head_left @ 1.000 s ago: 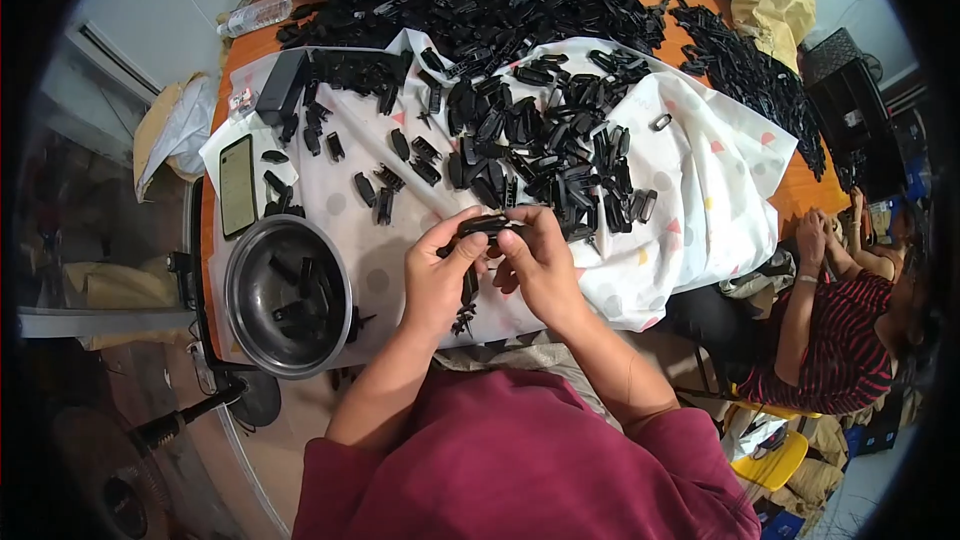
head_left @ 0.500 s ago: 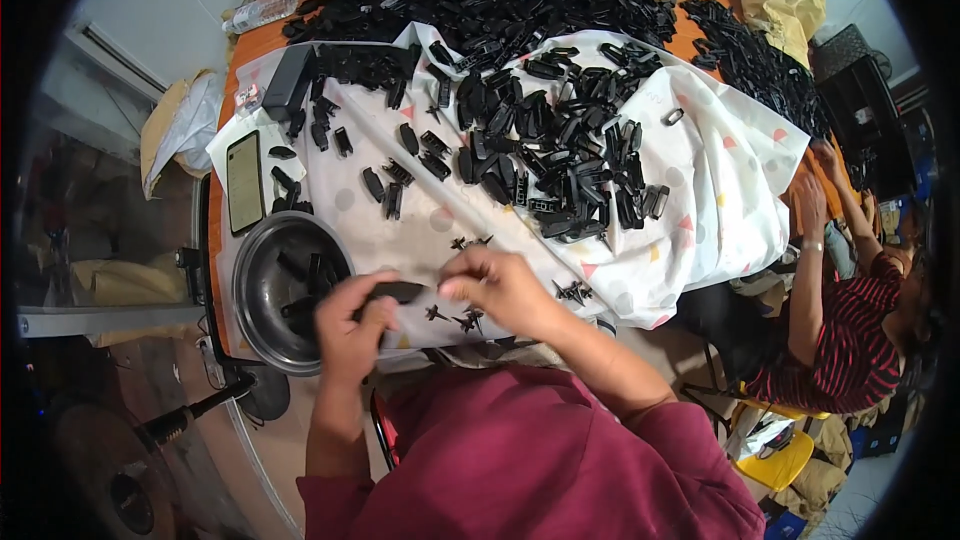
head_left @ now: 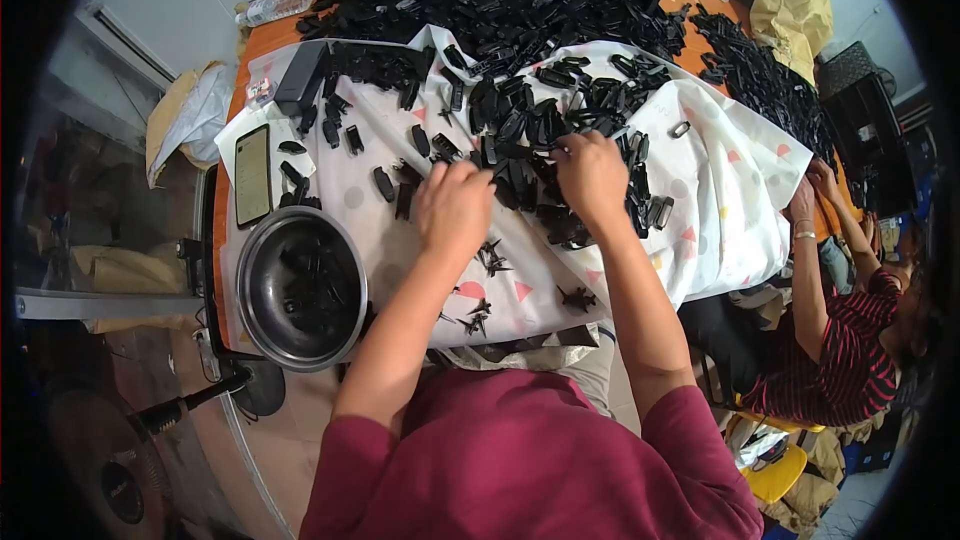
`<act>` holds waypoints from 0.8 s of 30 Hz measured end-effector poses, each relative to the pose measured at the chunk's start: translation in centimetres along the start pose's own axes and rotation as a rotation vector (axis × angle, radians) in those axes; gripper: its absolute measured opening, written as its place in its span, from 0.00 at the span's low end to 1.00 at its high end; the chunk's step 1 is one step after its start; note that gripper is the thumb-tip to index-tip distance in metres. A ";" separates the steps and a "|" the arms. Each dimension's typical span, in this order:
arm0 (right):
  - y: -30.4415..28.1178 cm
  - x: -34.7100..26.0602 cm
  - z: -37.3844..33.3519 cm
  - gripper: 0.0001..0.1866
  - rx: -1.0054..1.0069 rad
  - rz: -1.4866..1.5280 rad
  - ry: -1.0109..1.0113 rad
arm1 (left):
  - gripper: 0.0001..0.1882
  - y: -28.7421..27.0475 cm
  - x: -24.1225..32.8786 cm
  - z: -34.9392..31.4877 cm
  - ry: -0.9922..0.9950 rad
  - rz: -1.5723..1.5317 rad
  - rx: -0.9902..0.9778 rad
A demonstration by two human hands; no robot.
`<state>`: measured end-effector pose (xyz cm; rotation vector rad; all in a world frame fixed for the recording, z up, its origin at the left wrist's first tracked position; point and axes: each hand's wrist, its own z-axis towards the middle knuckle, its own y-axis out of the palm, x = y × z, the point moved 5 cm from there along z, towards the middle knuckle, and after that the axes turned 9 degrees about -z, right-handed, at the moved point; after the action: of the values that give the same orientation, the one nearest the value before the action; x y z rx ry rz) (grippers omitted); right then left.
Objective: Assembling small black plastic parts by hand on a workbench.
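Note:
My left hand (head_left: 455, 208) reaches over the cloth with its fingers bent and slightly apart. Its fingertips are just beside a few black plastic shells (head_left: 445, 148). My right hand (head_left: 592, 180) is at the front of a heap of black plastic shells (head_left: 515, 115), thumb and fingers pinched at a dark piece there. That piece is mostly hidden by the fingers. Small black spiky parts (head_left: 478, 317) lie in little clusters nearer my body, with another cluster (head_left: 577, 298) to the right. A metal bowl (head_left: 252, 315) at the left contains several black pieces.
A phone (head_left: 254, 175) and a dark grey box (head_left: 300, 78) sit at the left of the patterned cloth (head_left: 735, 190). Behind is a large mass of black parts (head_left: 480, 0). A plastic bottle (head_left: 275, 6) lies far left. Another person's hands (head_left: 808, 195) work at the right edge.
Both hands have moved away from me, from beside the bowl to the shells on the cloth. The black shell that my left hand held is gone from it; more pieces show in the bowl.

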<state>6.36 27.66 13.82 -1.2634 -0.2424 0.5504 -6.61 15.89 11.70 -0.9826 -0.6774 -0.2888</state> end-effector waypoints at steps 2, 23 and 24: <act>-1.1 2.0 0.5 0.09 0.013 0.046 0.055 | 0.06 2.3 0.1 1.8 -0.043 0.208 -0.064; 4.7 -7.0 -2.3 0.14 -0.147 -0.049 -0.304 | 0.10 0.6 -3.6 3.0 -0.336 0.286 -0.213; 4.9 -6.8 -2.3 0.14 -0.144 -0.051 -0.301 | 0.09 0.2 -3.8 2.5 -0.304 0.170 -0.110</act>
<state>0.36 23.21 9.35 -1.3072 -0.5727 0.6889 -10.35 17.82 10.05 -1.1957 -0.8539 -0.0261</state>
